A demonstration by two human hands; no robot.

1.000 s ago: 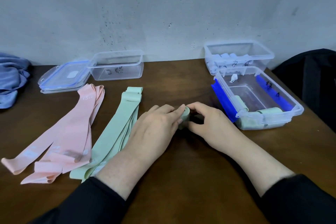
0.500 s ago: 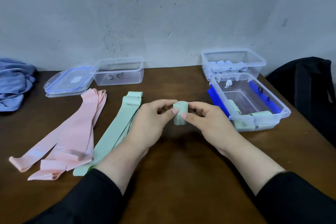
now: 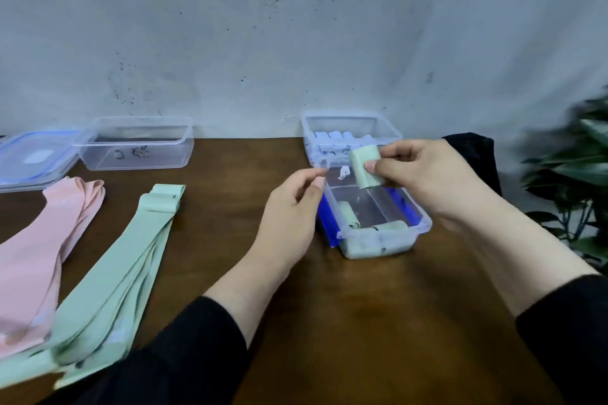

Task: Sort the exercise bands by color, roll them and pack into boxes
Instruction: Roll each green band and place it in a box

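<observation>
Right hand (image 3: 437, 181) pinches a rolled green band (image 3: 363, 168) between thumb and fingers, roll tilted, held above the far end of the near clear box (image 3: 424, 223). Left hand (image 3: 289, 210) at 9 o'clock of that box, fingers loosely curled, thumb and forefinger close together, holding nothing; its fingertips sit just beside the box's far-left corner.

Inside the near clear box: more rolled green bands (image 3: 378, 242) packed at the near end, one (image 3: 349, 215) along the left wall. A blue lid (image 3: 325, 223) lies under the box, showing at its left side.

At 12 o'clock of it, touching or nearly so, a second clear box (image 3: 388, 131) with rolled pale blue bands (image 3: 335, 135).

Well to 9 o'clock on the brown table (image 3: 362, 322): flat green bands (image 3: 131, 260), then flat pink bands (image 3: 49, 240) beyond them. At 10 o'clock by the wall, a third clear box (image 3: 138, 154), with stacked blue-rimmed lids (image 3: 33, 158) just left of it.

Blurred plant leaves (image 3: 579, 174) at 3 o'clock; dark fabric (image 3: 473, 151) behind the right hand.
</observation>
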